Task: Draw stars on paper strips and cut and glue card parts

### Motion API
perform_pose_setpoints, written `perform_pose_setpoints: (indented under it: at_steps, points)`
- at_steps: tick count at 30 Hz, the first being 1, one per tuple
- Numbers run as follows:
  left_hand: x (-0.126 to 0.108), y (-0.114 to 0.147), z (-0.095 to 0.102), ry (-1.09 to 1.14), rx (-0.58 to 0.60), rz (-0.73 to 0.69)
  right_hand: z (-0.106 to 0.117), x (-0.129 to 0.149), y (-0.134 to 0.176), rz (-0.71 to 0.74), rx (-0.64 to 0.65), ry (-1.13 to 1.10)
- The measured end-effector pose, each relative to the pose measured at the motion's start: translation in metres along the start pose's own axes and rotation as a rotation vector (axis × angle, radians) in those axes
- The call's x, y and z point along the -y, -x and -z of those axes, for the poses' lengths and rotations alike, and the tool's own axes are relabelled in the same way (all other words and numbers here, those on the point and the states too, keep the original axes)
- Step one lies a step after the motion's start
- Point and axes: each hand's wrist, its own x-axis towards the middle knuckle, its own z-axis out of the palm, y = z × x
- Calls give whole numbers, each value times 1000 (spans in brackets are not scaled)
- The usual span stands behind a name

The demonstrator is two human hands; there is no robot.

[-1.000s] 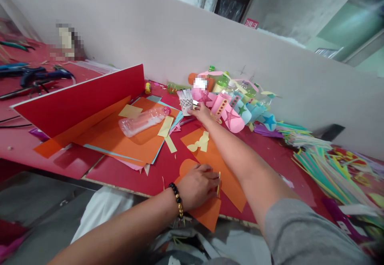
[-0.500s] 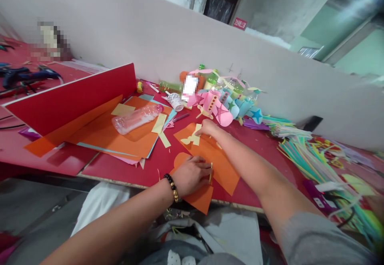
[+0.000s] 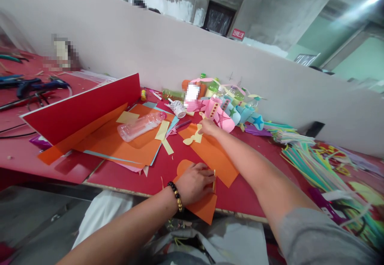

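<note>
My left hand [image 3: 196,183] lies with its fingers laid flat over an orange paper piece with a rounded top [image 3: 183,166] near the table's front edge. A thin pale yellow strip [image 3: 214,180] shows at its fingertips. Farther forward, my right hand [image 3: 209,126] has its fingers bent together on a pale yellow paper cut-out [image 3: 202,115], partly hidden by the hand. Just below these fingers, more pale yellow shapes [image 3: 189,140] rest on a larger orange sheet [image 3: 220,159]. My right forearm crosses above that sheet.
Left of my hands, a clear plastic bottle [image 3: 141,126] lies on stacked orange sheets [image 3: 105,147] beside a red upright board [image 3: 87,109]. Pink and blue paper-wrapped bottles [image 3: 223,115] crowd the back. Bundles of coloured strips [image 3: 309,169] lie right. Glue guns [image 3: 39,85] lie far left.
My right hand has moved slightly forward from the pale yellow strip onto the cut-out beyond it. My left hand stays on the orange piece. The view has tilted up slightly.
</note>
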Motion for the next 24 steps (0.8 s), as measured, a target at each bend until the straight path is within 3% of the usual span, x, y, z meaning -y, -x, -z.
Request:
perform_pose_setpoints:
  at_steps: [5, 8, 11, 15, 20, 24]
  points:
    - [0, -1, 0, -1, 9, -6, 10, 1, -19, 51, -83, 55]
    - [1, -1, -1, -5, 9, -9, 18, 6, -9, 130, -173, 30]
    - [2, 0, -1, -5, 7, -18, 30, 8, 27, 217, -230, -12]
    - [4, 0, -2, -11, 15, -33, 50, -5, 112, 321, -275, -148]
    - [14, -12, -3, -50, 32, -74, 56, -52, 225, 35, -438, -249]
    - [26, -30, -3, -126, 66, -44, 41, -99, 283, -317, -519, -209]
